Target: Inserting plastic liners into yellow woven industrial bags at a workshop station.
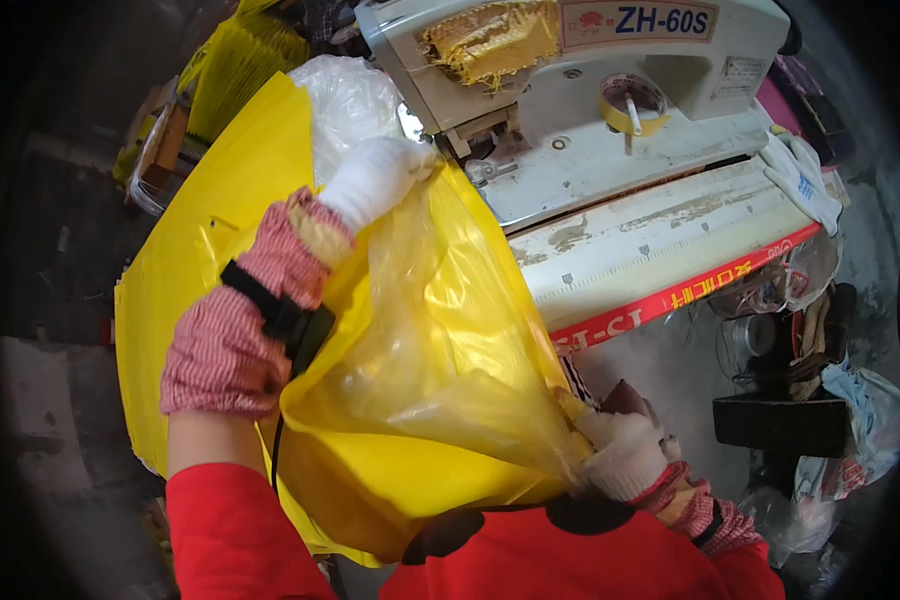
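Observation:
A large yellow plastic sack with a clear plastic liner is spread across in front of me, its mouth gaping on my side. My left hand, in a white glove, is closed on the sack's far edge, close beside the needle end of a pale industrial sewing machine. At the lower right, my right hand, also gloved, is closed on the sack's near right corner. The fingertips of both hands are partly hidden by glove and plastic.
A roll of yellow tape and a white glove lie on the machine. Yellow sheets are stacked at the far left, beside crumpled clear plastic. A dark box-like block and plastic bags stand at the right.

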Tool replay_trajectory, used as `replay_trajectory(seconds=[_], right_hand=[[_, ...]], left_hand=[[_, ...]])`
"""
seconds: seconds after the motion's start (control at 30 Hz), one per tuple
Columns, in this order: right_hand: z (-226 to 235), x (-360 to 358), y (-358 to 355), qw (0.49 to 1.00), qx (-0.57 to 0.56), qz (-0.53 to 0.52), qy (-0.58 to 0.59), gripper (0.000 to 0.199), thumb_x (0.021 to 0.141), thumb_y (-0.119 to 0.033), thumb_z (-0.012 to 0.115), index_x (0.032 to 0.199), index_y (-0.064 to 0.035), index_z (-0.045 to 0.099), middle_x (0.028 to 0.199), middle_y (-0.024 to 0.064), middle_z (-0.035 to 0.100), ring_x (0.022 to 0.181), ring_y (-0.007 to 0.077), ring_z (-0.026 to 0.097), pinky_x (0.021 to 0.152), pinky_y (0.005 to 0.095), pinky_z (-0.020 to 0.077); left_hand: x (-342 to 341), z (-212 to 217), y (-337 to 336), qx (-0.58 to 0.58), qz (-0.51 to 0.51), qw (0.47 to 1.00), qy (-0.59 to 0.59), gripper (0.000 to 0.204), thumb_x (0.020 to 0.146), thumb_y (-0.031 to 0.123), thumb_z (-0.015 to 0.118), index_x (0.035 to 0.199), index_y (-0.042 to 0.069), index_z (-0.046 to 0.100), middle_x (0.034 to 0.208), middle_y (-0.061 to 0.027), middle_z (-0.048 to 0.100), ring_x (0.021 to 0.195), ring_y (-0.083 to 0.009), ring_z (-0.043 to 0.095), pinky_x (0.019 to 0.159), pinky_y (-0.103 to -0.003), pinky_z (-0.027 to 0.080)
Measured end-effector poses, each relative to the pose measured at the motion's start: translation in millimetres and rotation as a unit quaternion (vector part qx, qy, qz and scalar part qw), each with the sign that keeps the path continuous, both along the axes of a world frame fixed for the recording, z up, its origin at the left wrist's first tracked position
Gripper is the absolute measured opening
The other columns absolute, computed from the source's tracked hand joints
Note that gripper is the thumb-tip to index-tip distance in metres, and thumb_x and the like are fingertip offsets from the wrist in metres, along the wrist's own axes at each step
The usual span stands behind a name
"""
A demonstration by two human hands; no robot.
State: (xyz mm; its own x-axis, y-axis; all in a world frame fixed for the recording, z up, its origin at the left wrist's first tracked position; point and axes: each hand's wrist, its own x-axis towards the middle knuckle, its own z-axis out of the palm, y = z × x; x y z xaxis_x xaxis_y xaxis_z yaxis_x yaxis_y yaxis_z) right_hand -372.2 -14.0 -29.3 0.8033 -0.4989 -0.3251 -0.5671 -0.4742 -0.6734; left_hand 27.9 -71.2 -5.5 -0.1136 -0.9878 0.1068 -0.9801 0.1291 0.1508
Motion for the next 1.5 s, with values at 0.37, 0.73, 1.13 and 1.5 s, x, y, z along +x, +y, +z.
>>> replay_trajectory(seconds=[0.37, 0.73, 1.13, 1.5], right_hand=[[-49, 169, -87, 0.987, 0.028, -0.045, -0.15, 0.034, 0.081, -0.025, 0.061, 0.111, -0.0078, 0.059, 0.079, 0.0139, 0.066, 0.073, 0.0307, 0.066, 0.065, 0.0412, 0.0532], [6, 215, -200, 0.906, -0.131, 0.372, -0.155, 0.025, 0.079, -0.021, 0.057, 0.097, -0.0054, 0.066, 0.093, 0.0187, 0.067, 0.084, 0.0358, 0.064, 0.073, 0.0425, 0.0503], [-16, 246, -195, 0.915, -0.18, 0.337, -0.128, 0.023, 0.075, -0.024, 0.061, 0.091, -0.0082, 0.068, 0.084, 0.0147, 0.068, 0.073, 0.0331, 0.063, 0.062, 0.0433, 0.0465], [-9, 240, -183, 0.898, -0.18, 0.374, -0.145, 0.018, 0.076, -0.025, 0.065, 0.087, -0.0112, 0.07, 0.078, 0.0123, 0.067, 0.072, 0.0328, 0.063, 0.06, 0.0416, 0.0475]], left_hand=[[68, 96, -76, -0.067, 0.171, 0.937, -0.298, 0.027, 0.078, 0.014, 0.064, 0.105, 0.015, 0.067, 0.107, -0.0088, 0.062, 0.099, -0.0305, 0.062, 0.083, -0.039, 0.051], [-113, 137, 15, 0.039, -0.182, 0.954, -0.236, 0.016, 0.071, 0.02, 0.066, 0.075, 0.005, 0.062, 0.074, -0.0125, 0.061, 0.077, -0.032, 0.06, 0.071, -0.04, 0.048], [-196, 145, -26, 0.657, -0.049, 0.747, 0.089, 0.024, 0.086, 0.019, 0.069, 0.104, 0.004, 0.066, 0.089, -0.0057, 0.068, 0.083, -0.0152, 0.064, 0.075, -0.029, 0.05], [-192, 144, 16, 0.683, -0.139, 0.717, 0.008, 0.054, 0.075, 0.04, 0.078, 0.113, 0.004, 0.063, 0.094, -0.0179, 0.066, 0.092, -0.0312, 0.064, 0.077, -0.036, 0.05]])
